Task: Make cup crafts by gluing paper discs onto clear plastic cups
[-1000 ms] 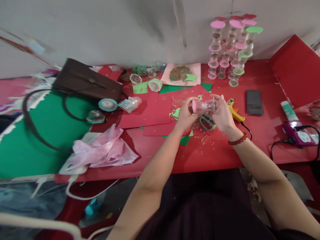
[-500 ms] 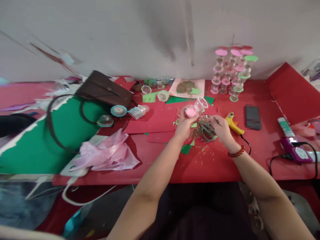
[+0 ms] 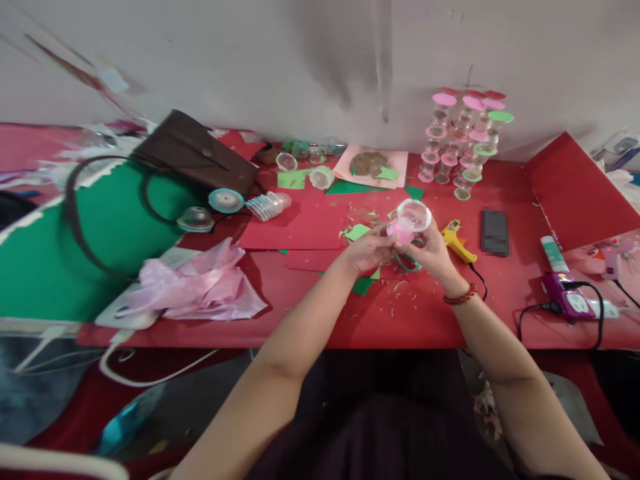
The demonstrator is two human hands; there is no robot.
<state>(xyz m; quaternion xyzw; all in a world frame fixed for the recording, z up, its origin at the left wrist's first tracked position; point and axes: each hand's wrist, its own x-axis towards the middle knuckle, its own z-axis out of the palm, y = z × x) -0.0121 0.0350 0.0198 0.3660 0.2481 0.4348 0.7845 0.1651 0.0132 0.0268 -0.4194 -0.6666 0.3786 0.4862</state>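
Both of my hands hold a clear plastic cup (image 3: 415,215) above the red table, its round rim tilted toward me. A pink part (image 3: 400,231) shows at its lower left; I cannot make out whether this is a paper disc or a second cup. The fingers of my left hand (image 3: 371,249) are closed round the pink part. My right hand (image 3: 429,249) grips the clear cup from the right, its thumb near the pink part. Scissors (image 3: 409,264) lie below the hands, partly hidden by them. Green paper scraps (image 3: 357,232) are scattered beside my left hand.
A yellow glue gun (image 3: 457,243) and a dark phone (image 3: 495,232) lie to the right. Stacked cups with coloured discs (image 3: 447,160) stand by the wall. Leftward are nested cups (image 3: 267,205), a pink plastic bag (image 3: 200,280) and a brown bag (image 3: 200,157).
My right hand has moved left from beside the scissors and now grips the cup too. The cup has turned, with its rim now facing up toward me. The view has shifted slightly.
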